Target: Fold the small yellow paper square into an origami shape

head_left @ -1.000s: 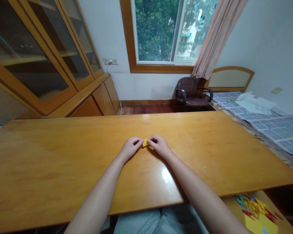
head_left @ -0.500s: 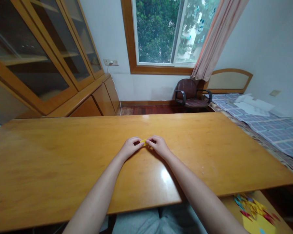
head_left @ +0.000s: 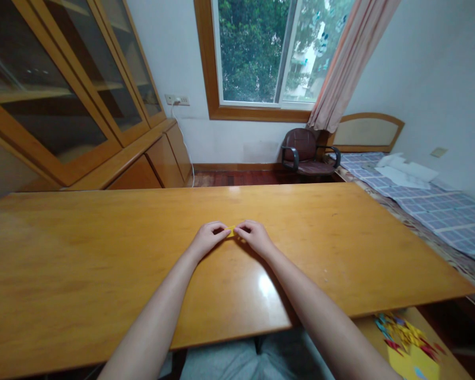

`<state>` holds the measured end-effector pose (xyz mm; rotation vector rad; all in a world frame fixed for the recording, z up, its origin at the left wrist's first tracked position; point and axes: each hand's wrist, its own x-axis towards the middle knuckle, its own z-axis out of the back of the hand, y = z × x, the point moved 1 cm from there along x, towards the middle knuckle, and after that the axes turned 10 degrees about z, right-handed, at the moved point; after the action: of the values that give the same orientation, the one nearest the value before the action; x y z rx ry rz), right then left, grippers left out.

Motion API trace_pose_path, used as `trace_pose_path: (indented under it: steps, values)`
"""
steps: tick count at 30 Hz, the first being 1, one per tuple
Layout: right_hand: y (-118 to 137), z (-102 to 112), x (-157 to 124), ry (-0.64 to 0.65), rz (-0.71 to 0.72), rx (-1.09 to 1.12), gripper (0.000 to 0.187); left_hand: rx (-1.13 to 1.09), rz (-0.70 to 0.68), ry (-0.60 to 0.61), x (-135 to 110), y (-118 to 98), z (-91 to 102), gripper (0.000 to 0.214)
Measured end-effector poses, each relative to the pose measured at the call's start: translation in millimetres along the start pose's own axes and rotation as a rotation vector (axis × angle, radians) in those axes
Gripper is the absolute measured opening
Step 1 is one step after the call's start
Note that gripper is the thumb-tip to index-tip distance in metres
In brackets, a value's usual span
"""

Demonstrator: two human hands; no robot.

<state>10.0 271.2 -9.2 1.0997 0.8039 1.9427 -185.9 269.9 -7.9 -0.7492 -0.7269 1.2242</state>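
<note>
Between my two hands is a small yellow strip [head_left: 231, 230] that looks like folded paper, held just above the wooden table [head_left: 122, 264]. My left hand [head_left: 207, 239] pinches its left end between thumb and fingers. At the other end, my right hand [head_left: 256, 236] grips it in the same way. The fingertips nearly meet, so only a short middle piece shows, and its finer shape is too small to make out.
Below the table's front right edge, an open drawer [head_left: 366, 332] holds a yellow sheet [head_left: 409, 363] and a pile of small coloured pieces [head_left: 406, 333]. Beyond the table stand a brown armchair [head_left: 306, 153], a bed [head_left: 431, 195] and a glass-fronted cabinet [head_left: 75, 174].
Both hands keep their pinch on the yellow strip, with hardly any movement. The whole view has shifted slightly, so the room and table appear a little further left.
</note>
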Motion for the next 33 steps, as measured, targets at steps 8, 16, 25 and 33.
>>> trace_pose_path:
  steps: [8, 16, 25, 33]
  values:
    - [-2, 0, -1, -0.006, -0.02, 0.014, 0.014, -0.003, 0.022, 0.014, -1, 0, -1.5, 0.031]
    - [-4, -2, -2, -0.004, -0.026, 0.023, 0.018, -0.004, 0.033, 0.013, 0, 2, -2.7, 0.03]
    - [-5, -4, -4, -0.023, -0.005, -0.041, 0.013, 0.061, 0.061, -0.008, -3, -5, -10.9, 0.031]
    - [12, -4, -21, 0.003, 0.018, -0.149, 0.009, 0.074, 0.092, -0.048, -15, -4, -13.6, 0.029]
